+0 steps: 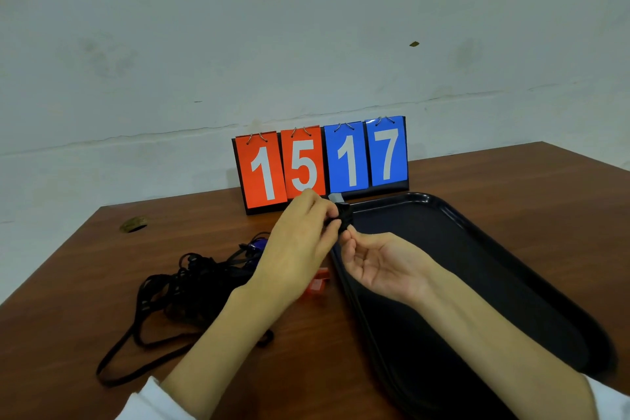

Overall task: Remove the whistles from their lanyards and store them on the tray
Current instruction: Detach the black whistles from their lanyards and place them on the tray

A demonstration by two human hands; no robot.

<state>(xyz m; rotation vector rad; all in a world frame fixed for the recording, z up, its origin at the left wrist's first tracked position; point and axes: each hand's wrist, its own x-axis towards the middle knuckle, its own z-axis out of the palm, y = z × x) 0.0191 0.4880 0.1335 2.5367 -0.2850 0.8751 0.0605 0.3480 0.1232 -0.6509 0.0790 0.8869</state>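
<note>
Three whistles show. A black whistle (342, 215) with a grey mouthpiece is held up over the far left corner of the one black tray (484, 286), which lies on the right of the desk (511, 174). The left hand (300, 242) grips it with curled fingers, and the right hand (378, 262), palm up, pinches it from below. A blue whistle (257, 245) lies in the tangle of black lanyards (191, 286) on the left; I cannot tell how many lanyards there are. A red whistle (318, 280) sits just left of the tray. One scoreboard (320, 164) at the far edge reads 15 and 17.
</note>
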